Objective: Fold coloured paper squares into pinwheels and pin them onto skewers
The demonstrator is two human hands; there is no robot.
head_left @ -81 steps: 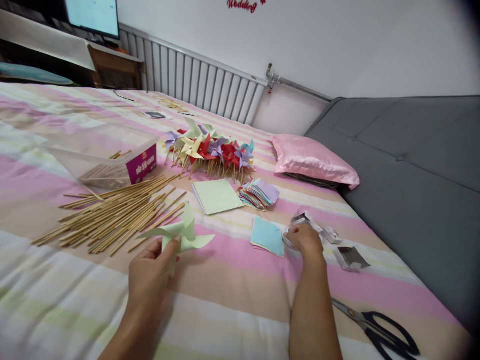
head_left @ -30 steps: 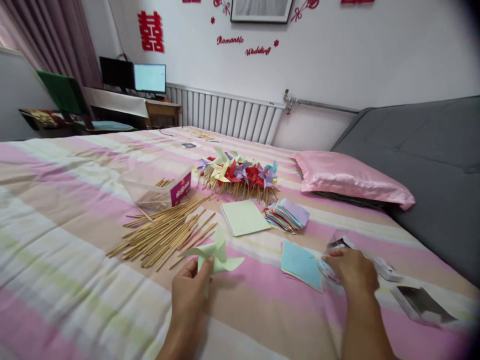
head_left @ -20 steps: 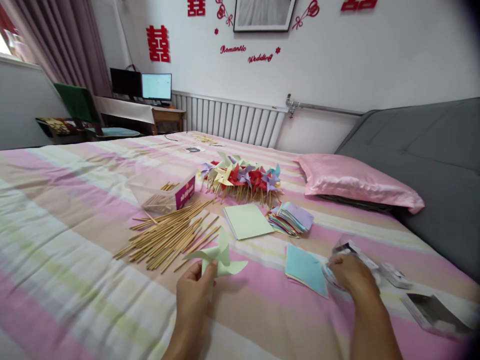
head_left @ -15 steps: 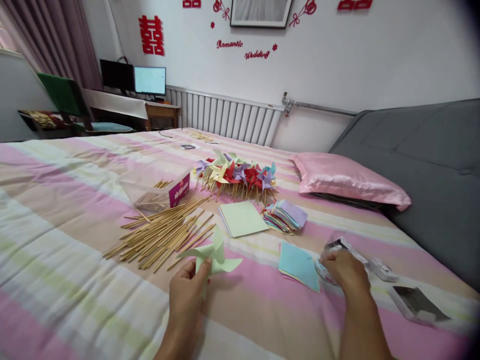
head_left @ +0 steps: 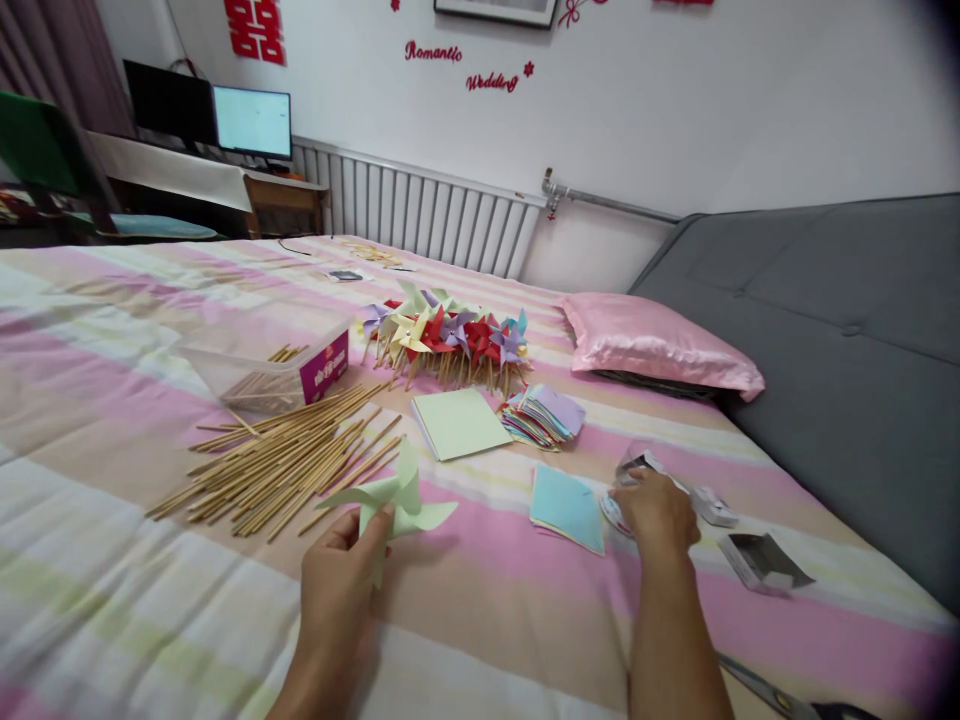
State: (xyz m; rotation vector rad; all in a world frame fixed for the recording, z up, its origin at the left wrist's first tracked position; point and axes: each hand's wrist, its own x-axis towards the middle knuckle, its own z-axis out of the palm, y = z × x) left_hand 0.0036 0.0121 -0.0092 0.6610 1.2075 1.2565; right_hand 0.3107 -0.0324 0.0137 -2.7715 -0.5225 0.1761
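My left hand point(head_left: 341, 570) pinches a pale green paper pinwheel point(head_left: 397, 500) at its middle, thumb on top, with the blades curling outward. Over to the right, my right hand point(head_left: 656, 510) reaches down at a small clear container point(head_left: 637, 457) and a round white lid-like piece point(head_left: 613, 514). Its fingers are bent together, and their tips are hidden, so what they grip cannot be made out. Just left of that hand lies a stack of blue paper squares point(head_left: 566, 508). Loose wooden sticks point(head_left: 285, 465) are spread beyond my left hand.
Finished pinwheels point(head_left: 450, 335) on sticks lie bunched farther back, near light green sheets point(head_left: 459, 425) and mixed coloured papers point(head_left: 546, 415). A clear plastic box point(head_left: 255, 375) holds sticks. Small boxes point(head_left: 757, 562) and scissors point(head_left: 780, 695) lie right. A pink pillow point(head_left: 660, 345) rests by the headboard.
The view has turned right and slightly down, so everything sits farther left and the scissors have come into sight. The left hand still holds the pinwheel; the right hand stays at the small container.
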